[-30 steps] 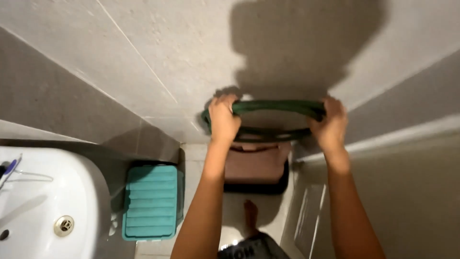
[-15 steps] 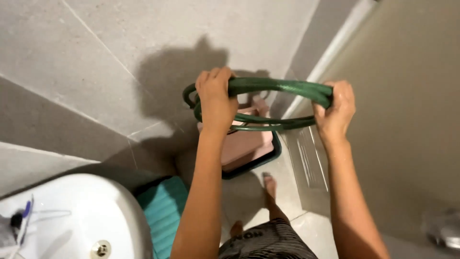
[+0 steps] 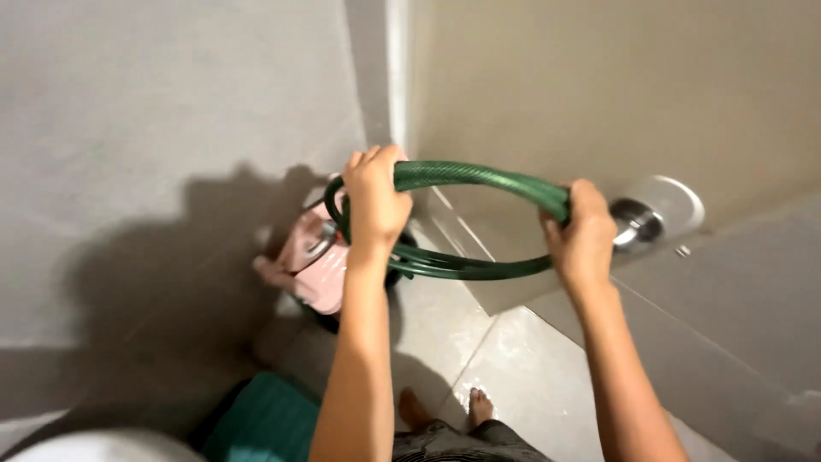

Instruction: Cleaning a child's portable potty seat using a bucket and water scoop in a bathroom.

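I hold a coiled dark green hose (image 3: 470, 175) up in front of me with both hands. My left hand (image 3: 374, 198) grips the left side of the coil, fingers wrapped over the loops. My right hand (image 3: 583, 235) grips the right side. The lower loops of the hose (image 3: 462, 267) sag between my hands. Below the coil, a pink basin (image 3: 312, 257) rests in a dark tub on the floor against the wall.
A beige door (image 3: 599, 94) with a round metal knob (image 3: 637, 221) stands just right of my right hand. A teal ribbed step stool (image 3: 261, 419) and the white sink's edge (image 3: 103, 445) are at lower left. My bare feet (image 3: 445, 409) are on wet floor tiles.
My view has swung to the right, bringing the door and its knob into sight. Both hands keep their grip on the hose coil, which has moved toward the door.
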